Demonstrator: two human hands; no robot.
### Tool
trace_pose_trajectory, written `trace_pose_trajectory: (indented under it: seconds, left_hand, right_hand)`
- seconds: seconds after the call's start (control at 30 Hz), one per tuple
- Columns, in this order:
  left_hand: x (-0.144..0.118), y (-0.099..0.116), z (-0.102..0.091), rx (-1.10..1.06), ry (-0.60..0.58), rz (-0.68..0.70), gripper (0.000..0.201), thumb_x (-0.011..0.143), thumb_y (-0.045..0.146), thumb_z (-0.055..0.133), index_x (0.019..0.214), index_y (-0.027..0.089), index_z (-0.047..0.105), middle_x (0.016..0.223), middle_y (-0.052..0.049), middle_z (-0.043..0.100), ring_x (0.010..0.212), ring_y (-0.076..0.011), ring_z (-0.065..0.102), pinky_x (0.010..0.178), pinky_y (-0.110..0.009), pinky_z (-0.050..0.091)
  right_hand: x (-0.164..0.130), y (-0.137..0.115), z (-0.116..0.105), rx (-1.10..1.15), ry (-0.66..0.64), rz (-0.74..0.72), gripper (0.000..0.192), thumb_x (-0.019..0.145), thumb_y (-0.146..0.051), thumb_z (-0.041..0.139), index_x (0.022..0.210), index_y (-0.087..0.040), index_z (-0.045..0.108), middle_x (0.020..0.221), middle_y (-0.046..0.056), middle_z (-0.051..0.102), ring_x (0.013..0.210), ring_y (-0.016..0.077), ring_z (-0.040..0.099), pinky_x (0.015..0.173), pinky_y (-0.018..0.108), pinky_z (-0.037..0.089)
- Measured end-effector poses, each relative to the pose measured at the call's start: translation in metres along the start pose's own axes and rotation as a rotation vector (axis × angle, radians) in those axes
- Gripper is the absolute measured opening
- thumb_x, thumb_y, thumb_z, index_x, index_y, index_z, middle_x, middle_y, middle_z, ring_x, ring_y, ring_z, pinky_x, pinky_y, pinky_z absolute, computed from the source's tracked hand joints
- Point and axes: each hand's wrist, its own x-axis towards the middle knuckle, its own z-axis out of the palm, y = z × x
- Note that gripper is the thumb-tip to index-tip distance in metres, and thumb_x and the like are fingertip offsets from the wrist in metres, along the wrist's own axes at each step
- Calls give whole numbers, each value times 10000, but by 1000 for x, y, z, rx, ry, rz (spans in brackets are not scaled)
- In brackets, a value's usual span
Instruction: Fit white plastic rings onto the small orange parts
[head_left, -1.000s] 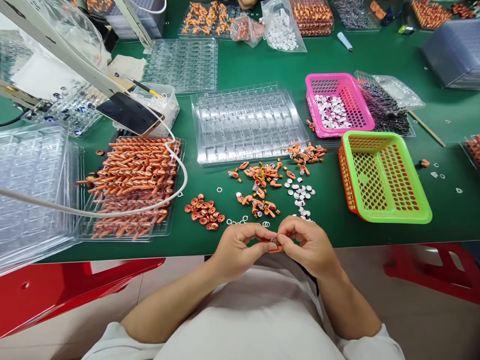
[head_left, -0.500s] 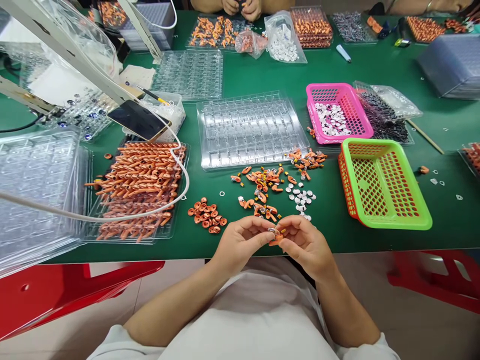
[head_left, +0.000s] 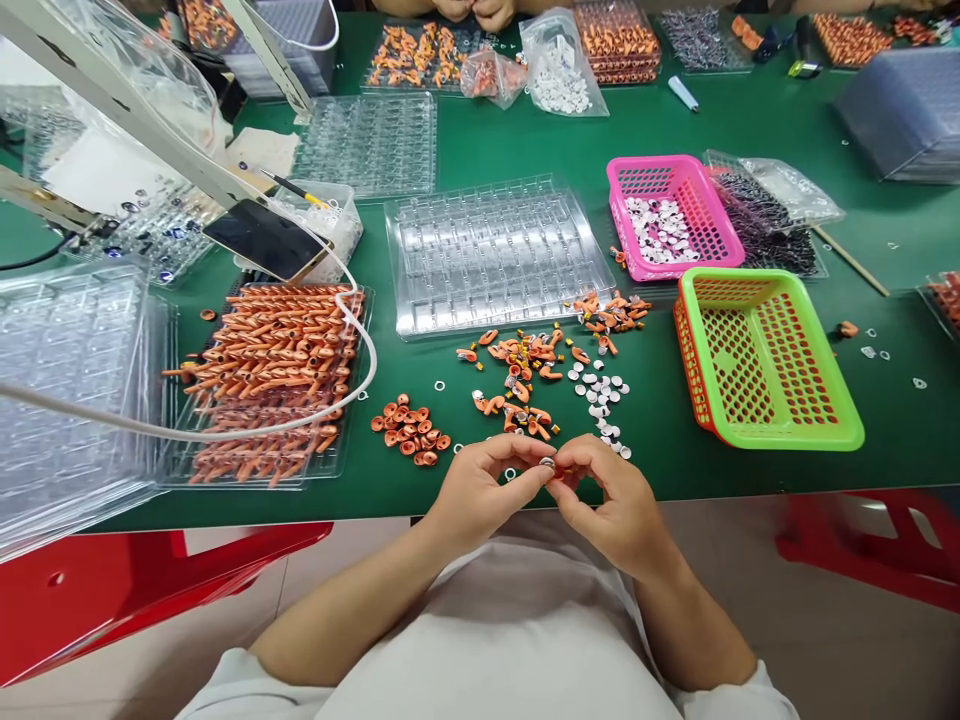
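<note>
Head view: left hand (head_left: 480,490) and right hand (head_left: 611,500) meet at the counter (head_left: 525,140) edge, both grips pinching one small orange part (head_left: 553,468). Loose orange parts (head_left: 525,385) and white discs (head_left: 600,390) lie just beyond. Green basket (head_left: 765,355) sits right, clear tray (head_left: 495,250) ahead; bare counter lies between.

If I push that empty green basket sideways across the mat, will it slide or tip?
The green basket looks like thin perforated plastic and holds nothing, so it is probably light and slides easily. Its base is wide and its walls low, so tipping seems unlikely. It may nudge the pink basket close behind it.
</note>
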Motion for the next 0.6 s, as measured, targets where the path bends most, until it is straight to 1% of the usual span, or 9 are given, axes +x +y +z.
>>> trace_pose_trajectory:
  seconds: [0.17, 0.23, 0.37, 0.47, 0.6]
  left_hand:
    - [-1, 1, 1, 78, -10, 57, 99, 843, 236, 691, 892, 164, 739, 872, -52, 752, 828, -180, 703, 790, -277, 561]
    - [-2, 1, 3, 137, 1, 100, 91, 853, 230, 682, 891, 164, 731, 858, -46, 749, 807, -169, 698, 771, -261, 553]
    - [-4, -1, 4, 272, 31, 212, 85, 871, 194, 645, 902, 157, 714, 846, -44, 739, 774, -155, 686, 745, -246, 536]
    - [-4, -2, 4, 331, 44, 283, 88, 873, 171, 622, 890, 145, 704, 819, -49, 722, 744, -152, 672, 719, -248, 525]
    - [-3, -2, 4, 344, 41, 310, 85, 870, 160, 611, 854, 139, 691, 784, -49, 704, 723, -150, 656, 706, -249, 516]
  right_hand:
    - [0, 2, 1, -111, 66, -133, 210, 868, -76, 583, 1003, -235, 557, 902, 17, 600, 753, 142, 579, 666, 273, 516]
    - [-1, 3, 2, -138, 80, -159, 225, 866, -64, 582, 1013, -232, 555, 907, 20, 600, 763, 144, 578, 672, 275, 519]
    - [-2, 4, 3, -153, 89, -171, 240, 863, -56, 580, 1021, -233, 550, 900, 17, 601, 761, 146, 578, 673, 274, 518]
    - [-2, 4, 4, -140, 78, -170, 249, 863, -50, 577, 1029, -233, 546, 906, 16, 602, 763, 143, 581, 673, 265, 515]
    - [-3, 5, 6, -132, 86, -173, 251, 862, -45, 577, 1027, -230, 540, 901, 14, 600, 761, 139, 578, 676, 261, 514]
